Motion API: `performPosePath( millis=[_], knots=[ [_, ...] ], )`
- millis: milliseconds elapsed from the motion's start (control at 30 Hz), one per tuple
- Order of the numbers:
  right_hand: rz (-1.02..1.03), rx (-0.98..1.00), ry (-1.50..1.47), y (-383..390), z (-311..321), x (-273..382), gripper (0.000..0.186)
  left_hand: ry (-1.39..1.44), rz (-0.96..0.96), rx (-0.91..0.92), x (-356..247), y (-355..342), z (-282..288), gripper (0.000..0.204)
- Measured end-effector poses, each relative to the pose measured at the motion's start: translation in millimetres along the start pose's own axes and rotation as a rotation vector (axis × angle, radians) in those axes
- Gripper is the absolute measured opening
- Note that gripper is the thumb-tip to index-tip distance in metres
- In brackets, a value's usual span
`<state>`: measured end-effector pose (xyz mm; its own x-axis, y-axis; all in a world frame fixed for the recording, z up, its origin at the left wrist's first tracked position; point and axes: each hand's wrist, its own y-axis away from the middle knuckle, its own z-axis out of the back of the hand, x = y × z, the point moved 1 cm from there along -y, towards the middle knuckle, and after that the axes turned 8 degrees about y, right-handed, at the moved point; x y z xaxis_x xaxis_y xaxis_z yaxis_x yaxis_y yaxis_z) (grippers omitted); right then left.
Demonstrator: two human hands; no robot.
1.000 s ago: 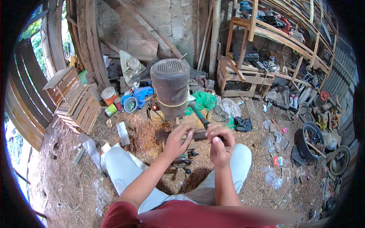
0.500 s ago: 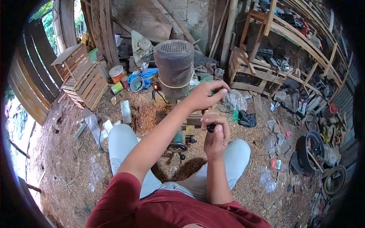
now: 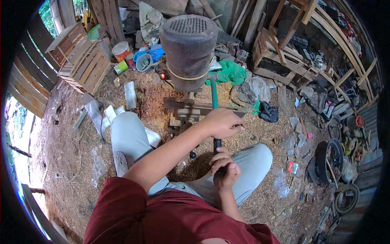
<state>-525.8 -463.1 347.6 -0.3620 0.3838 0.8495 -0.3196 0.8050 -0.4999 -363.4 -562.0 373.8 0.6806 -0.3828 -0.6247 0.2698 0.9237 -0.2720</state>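
A long green bar with a black grip runs from beside a dark motor housing toward my lap. Its far end meets a short crosspiece near the housing; whether it is fixed there, I cannot tell. My left hand lies across the bar from above with fingers curled, hiding its middle. Nearer my body, my right hand has its fingers bent round the lower end of the black grip. Below the housing sits a metal vise. A small black ball knob shows under my left forearm.
Wood shavings cover the ground around my bent knees. Slatted crates and a paint bucket stand back left. Green cloth and a black plastic bag lie beyond my hands. A black tub stands at right.
Both hands have come nearer my body, the right one lower. The green bar now shows along its length, where only the black end showed before. The motor housing appears larger and higher in view.
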Motion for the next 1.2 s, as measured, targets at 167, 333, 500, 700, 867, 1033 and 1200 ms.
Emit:
performPosePath(
  millis=[167,333,500,700,867,1033,1200],
  knots=[
    [-0.412,-0.147,0.204,-18,-10,28,0.011,0.113,0.030,-0.048,-6,1,7,0.023],
    [-0.146,-0.032,0.823,-21,-6,10,0.032,0.286,0.034,-0.070,3,-4,4,0.019],
    [-1.261,0.192,-0.035,-45,-2,27,0.022,0.164,0.115,0.187,14,-18,3,0.019],
    [-1.737,0.161,-0.248,-62,-11,24,0.021,0.194,0.133,0.148,14,-18,-2,0.019],
    [-1.212,0.172,0.458,-24,-17,-28,0.037,0.213,0.058,-0.332,31,-1,-25,0.018],
    [-0.696,0.122,0.743,34,6,-117,0.024,-0.023,0.024,-0.127,63,7,-65,0.022],
    [-0.956,-0.164,0.381,56,24,-154,0.049,0.258,-0.148,-0.383,67,22,-55,0.026]
  ],
)
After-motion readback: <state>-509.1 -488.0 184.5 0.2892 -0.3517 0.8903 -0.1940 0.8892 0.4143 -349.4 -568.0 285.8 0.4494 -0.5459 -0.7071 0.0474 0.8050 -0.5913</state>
